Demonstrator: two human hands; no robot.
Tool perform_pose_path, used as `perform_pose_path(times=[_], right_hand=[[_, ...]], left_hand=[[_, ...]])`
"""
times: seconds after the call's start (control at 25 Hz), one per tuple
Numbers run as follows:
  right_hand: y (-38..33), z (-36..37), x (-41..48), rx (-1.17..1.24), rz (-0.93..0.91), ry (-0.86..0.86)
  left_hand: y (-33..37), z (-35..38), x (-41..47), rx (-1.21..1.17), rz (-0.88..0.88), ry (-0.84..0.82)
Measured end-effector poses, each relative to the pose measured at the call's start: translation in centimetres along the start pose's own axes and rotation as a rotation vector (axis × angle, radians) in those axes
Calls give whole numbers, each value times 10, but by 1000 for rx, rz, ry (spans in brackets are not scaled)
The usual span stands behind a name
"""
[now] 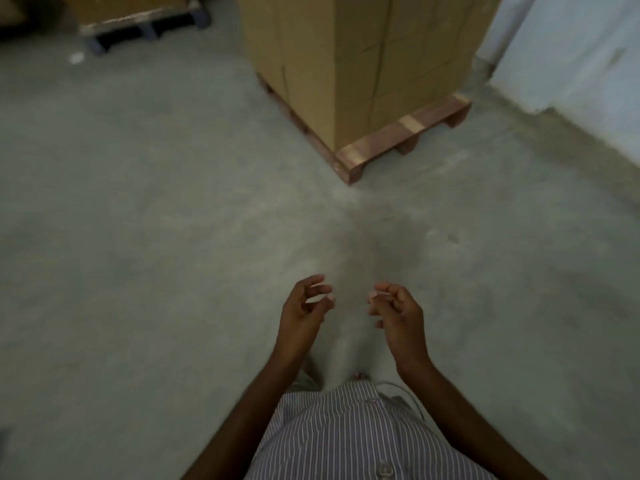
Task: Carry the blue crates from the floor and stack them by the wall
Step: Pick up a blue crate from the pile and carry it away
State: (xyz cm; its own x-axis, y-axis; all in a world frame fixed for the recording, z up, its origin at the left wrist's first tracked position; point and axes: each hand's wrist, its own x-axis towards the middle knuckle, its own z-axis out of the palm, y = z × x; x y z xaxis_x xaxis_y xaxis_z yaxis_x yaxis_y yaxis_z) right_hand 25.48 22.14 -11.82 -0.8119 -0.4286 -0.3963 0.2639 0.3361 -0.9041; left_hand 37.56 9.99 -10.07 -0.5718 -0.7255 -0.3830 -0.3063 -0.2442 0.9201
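- Both hands are out in front, on the near side of the wooden pallet (391, 136), over bare grey floor (138, 220).
- Left hand (303, 313): fingers (320, 289) loosely curled, thumb apart, gripping nothing.
- Right hand (401, 315): same story, fingers half-bent and empty, close beside the left but not touching.
- The blue crates are out of this view, so where they are and how they look can't be told.
- The cardboard boxes (356, 64) stand stacked on the pallet, their tops cut off by the frame edge.
- The pale wall (571, 46) runs just right of the pallet.
- Far left of the pallet there is a second loaded pallet (138, 22), mostly cropped and dark.
- The whole picture is soft with motion, and any print on the boxes is too blurred to read.
- A striped shirt (346, 431) fills the bottom edge, hiding the feet.
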Motion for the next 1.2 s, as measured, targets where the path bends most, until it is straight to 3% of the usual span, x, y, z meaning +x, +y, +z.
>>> perform_pose_path(times=[0.24,0.48,0.76,1.2], right_hand=[[26,81,-92,-33,122,-358],[62,225,-218,-74,169,-535],[88,401,-363,-241,78,-832],[114,634,-529,-450,7,-1352]], left_hand=[[-59,-119,-99,-333,-134,248],[-128,-265,-209,-339,-110,514],[-191,-459,-317,-412,-63,946],[-246,-640,-428,-604,-55,1507]])
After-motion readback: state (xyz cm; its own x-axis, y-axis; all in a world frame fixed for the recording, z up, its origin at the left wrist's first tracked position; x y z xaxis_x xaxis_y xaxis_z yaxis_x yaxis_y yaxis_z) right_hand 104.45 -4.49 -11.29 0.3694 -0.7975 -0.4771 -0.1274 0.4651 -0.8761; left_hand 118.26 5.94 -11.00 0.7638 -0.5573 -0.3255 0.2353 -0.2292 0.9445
